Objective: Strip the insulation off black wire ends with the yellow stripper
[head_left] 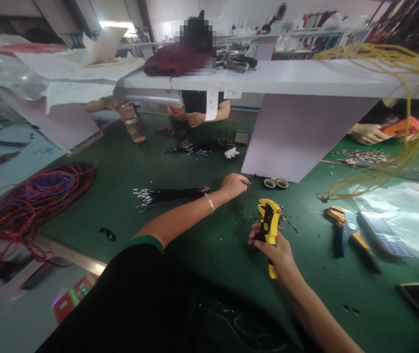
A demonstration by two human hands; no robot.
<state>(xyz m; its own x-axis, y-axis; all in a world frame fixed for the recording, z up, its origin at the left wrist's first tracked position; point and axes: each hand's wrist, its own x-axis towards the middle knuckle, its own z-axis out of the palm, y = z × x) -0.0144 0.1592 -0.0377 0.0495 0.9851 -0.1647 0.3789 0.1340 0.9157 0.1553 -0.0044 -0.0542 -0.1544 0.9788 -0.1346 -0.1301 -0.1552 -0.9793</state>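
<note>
Two hands are apart: the right hand (274, 256) clamps a yellow wire stripper (269, 223), the left hand (233, 186) just beyond a black wire bundle (170, 196) on the green worktop (209, 260).

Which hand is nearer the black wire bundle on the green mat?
Left. The left hand is just right of the black wire bundle; the right hand, holding yellow wire strippers, is farther right.

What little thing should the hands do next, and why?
I think the left hand should probably bring its fingertips over to the yellow wire stripper. The right hand already grips that tool, and the two hands are close together. The black wire bundle nearby has shiny bare ends.
</note>
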